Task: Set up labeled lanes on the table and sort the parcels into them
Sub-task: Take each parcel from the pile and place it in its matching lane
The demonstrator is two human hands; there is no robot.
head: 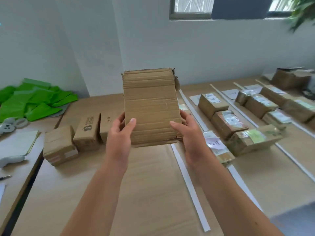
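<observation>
You hold the parcel [150,106] between both hands, lifted clear of the table [144,193]. Your left hand [119,133] grips its lower left edge and your right hand [187,133] its lower right edge. Each thumb lies flat on the face turned towards you, and the other fingers curl round behind the cardboard, mostly out of sight.

The parcel's long axis runs straight up and away from your fingers, so most of the box stands beyond your fingertips and only its near end sits between your palms. The face you see is plain taped cardboard (no address label shows on it, so the label is probably on a side turned away from you).

What the next move turns on is direction. The lanes, marked off by white strips [187,183], all lie to the outside of your right-hand fingers. The nearest one starts just past your right knuckles, where a sorted parcel with a handwritten note [214,143] lies. More sorted parcels [228,124] sit further out the same way. The unsorted boxes [59,145] lie beyond your left-hand fingers and lower, well apart from the lanes.

Your right hand is the nearer one to every lane, so it would likely lead the carry. The left would let go once the box is over its row.
</observation>
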